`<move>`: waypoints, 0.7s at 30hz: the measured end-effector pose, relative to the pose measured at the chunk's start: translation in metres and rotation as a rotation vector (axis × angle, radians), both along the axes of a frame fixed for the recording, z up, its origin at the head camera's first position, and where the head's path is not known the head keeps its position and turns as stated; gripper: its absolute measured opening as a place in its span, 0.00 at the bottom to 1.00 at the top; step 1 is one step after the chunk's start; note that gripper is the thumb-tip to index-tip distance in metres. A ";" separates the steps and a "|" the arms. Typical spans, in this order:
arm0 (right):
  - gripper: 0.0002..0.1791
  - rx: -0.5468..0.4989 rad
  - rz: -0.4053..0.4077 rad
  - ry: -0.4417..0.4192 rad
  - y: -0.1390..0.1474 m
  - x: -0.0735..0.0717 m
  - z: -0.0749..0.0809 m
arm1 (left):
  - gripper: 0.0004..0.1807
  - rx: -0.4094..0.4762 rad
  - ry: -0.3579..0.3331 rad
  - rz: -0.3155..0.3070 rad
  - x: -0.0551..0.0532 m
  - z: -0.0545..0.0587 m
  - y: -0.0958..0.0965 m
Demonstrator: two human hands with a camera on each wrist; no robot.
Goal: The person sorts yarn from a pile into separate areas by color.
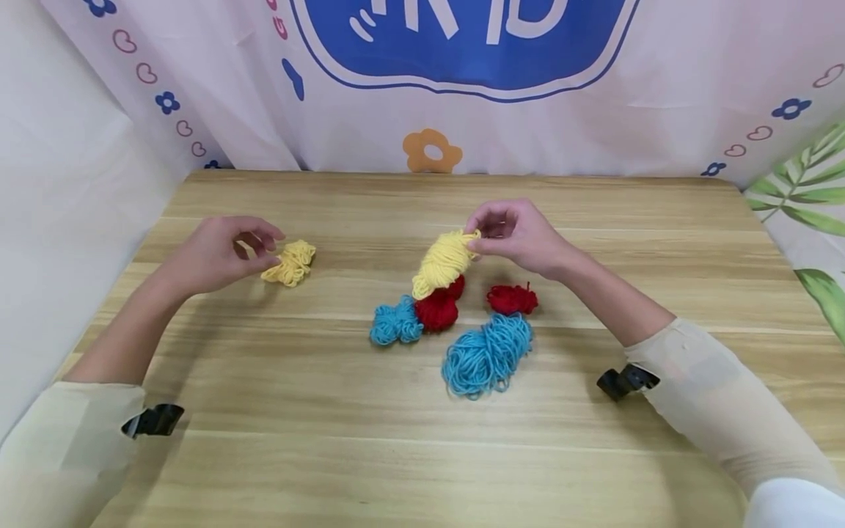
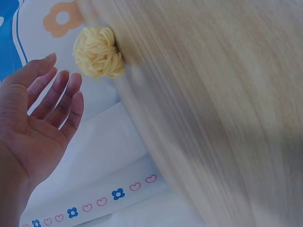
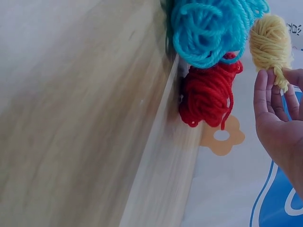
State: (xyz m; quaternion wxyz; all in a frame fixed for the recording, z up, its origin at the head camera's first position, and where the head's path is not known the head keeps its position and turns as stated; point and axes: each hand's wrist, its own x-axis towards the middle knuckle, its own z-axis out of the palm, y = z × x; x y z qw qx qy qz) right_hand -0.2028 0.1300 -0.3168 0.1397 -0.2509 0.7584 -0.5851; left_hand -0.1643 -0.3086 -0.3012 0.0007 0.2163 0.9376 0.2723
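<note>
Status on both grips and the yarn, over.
Right-hand grip pinching one end of a yellow yarn bundle. Left-hand grip empty, beside a smaller yellow bundle. Possible obstacle: red bundle, partly hidden behind the held one in head view.

No complete word can be read: on the white cloth [image 1: 356, 132] behind the surface [image 1: 370, 469], the blue sign [image 1: 455, 67] carries large white letters [image 1: 495, 23], but the upper edge of the head view cuts them, so only their lower strokes are visible. To the left of this sign, on the same cloth, there are small red marks [image 1: 280, 28] which resemble letters, but I cannot read them with certainty. In the right wrist view, a dark character [image 3: 295, 29] stands on the cloth at the right edge, too small for reading.
</note>
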 end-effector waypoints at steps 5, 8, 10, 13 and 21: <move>0.08 -0.010 0.005 0.007 -0.004 -0.002 0.000 | 0.15 -0.002 0.001 -0.001 0.002 0.002 0.001; 0.08 -0.016 0.007 0.009 -0.007 -0.002 -0.001 | 0.15 -0.001 -0.004 0.010 0.003 0.002 0.001; 0.08 -0.022 0.009 0.002 -0.009 -0.003 -0.001 | 0.15 -0.006 0.000 0.016 0.004 0.002 0.001; 0.07 -0.031 0.010 -0.014 -0.013 -0.004 -0.002 | 0.15 -0.008 0.017 0.022 0.005 0.001 0.001; 0.06 -0.045 0.006 -0.046 -0.021 -0.007 -0.004 | 0.14 0.006 0.053 0.033 0.009 0.001 0.004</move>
